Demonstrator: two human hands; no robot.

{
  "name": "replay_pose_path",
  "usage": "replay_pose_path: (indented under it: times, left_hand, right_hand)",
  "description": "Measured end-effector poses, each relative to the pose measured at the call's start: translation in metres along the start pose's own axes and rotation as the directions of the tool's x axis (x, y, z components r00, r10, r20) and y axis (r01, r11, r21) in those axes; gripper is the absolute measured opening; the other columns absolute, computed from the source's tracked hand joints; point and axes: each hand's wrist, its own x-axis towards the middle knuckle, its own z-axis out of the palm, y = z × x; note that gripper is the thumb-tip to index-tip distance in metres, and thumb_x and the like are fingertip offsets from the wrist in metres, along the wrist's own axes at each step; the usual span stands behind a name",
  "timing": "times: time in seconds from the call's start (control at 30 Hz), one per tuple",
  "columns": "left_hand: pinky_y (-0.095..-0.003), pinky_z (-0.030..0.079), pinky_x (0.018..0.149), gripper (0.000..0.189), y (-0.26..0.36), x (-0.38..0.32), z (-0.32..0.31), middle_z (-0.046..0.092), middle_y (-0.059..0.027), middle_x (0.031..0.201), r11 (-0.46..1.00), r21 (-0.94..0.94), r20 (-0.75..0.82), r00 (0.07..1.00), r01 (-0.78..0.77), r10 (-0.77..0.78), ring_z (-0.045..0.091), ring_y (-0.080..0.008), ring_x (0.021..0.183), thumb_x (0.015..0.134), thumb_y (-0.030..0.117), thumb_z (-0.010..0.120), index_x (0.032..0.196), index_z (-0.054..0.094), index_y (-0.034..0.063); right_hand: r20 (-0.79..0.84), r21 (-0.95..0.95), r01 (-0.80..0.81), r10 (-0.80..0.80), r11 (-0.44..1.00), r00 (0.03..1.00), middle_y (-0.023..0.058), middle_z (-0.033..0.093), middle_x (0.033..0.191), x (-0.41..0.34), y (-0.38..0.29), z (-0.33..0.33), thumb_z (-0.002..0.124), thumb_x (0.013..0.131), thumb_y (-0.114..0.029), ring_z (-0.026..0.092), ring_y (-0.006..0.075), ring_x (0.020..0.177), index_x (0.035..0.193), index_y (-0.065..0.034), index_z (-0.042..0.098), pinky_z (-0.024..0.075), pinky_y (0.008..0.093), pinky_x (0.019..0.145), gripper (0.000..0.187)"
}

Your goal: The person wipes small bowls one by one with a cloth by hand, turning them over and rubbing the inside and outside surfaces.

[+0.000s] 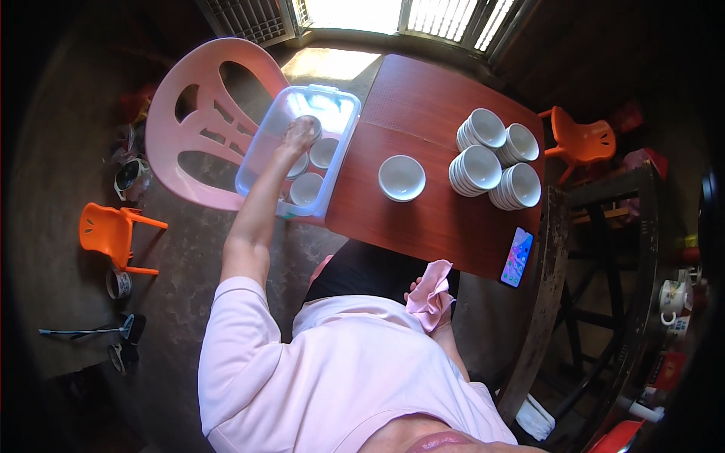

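My left hand (298, 136) reaches into a clear plastic bin (343, 170) and rests on a white bowl (315, 128) near its middle; whether the fingers grip it is not plain. Several more white bowls (307, 189) lie in the bin. Low in front of my body, beside the table's near edge, my right hand (444, 317) holds a pink cloth (431, 294). One white bowl (402, 178) stands alone on the reddish-brown wooden table (362, 212). Four stacks of white bowls (476, 169) are grouped towards the table's right side.
The bin sits on a pink plastic chair (164, 141) against the table's left side. A smartphone (516, 257) with a lit screen lies at the near right corner. Small orange chairs (107, 232) stand on both sides, and a dark wooden bench (544, 294) is at the right.
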Motion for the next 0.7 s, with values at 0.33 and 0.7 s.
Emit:
replay_pose_path:
  times: [0.33, 0.7]
  left_hand:
    - [-0.0456, 0.038, 0.1, 0.034, -0.048, 0.032, 0.066, 0.058, -0.0226, 0.117, 0.961, 0.254, 0.293, 0.938, 0.111, -0.186, 0.053, -0.0373, 0.114, 0.092, 0.027, 0.046, 0.115, 0.058, 0.0058]
    - [-0.0339, 0.046, 0.079, 0.03, 0.029, -0.074, -0.064, 0.065, -0.0145, 0.095, 0.647, -0.753, -0.225, 0.971, -0.12, -0.082, 0.06, -0.02, 0.092, 0.09, 0.022, 0.051, 0.108, 0.062, 0.0009]
  right_hand:
    - [0.05, 0.008, 0.088, -0.088, 0.996, 0.995, 0.0127, 0.055, 0.127, -0.009, 0.0, 0.016, 0.063, 0.085, -0.04, 0.054, 0.0299, 0.116, 0.129, -0.0131, 0.049, 0.0477, 0.0461, 0.094, 0.054]
    - [0.46, 0.032, 0.177, -0.171, 0.984, 0.871, 0.0157, 0.043, 0.139, -0.015, -0.021, 0.115, 0.043, 0.094, -0.048, 0.043, 0.0344, 0.127, 0.137, -0.0117, 0.042, 0.0386, 0.0482, 0.103, 0.056]
